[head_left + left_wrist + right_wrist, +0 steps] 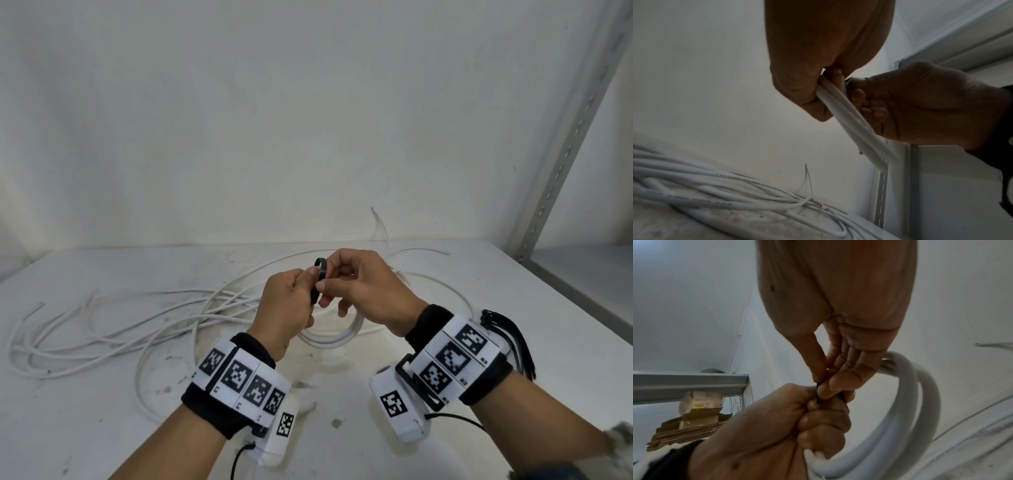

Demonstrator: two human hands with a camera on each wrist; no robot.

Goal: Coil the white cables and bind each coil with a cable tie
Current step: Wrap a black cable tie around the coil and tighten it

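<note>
Left hand (291,301) clenched round white coil (339,337), held above table (428,342) at 6 o'clock of the hands. Right hand (359,291) pinching black cable tie (318,281). My worry: tie tail misses head, or left grip slackens, coil springs open. Loose cables (102,329) lie at 9 o'clock; could snag.

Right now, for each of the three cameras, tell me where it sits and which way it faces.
Head: worn on the head, looking down over both forearms at the left hand and right hand working a black cable tie above the table.
Left wrist: looks along the left palm at the held coil.
Right wrist: looks along the right fingers pinching the tie.
All three views share both hands and the coil.
</note>
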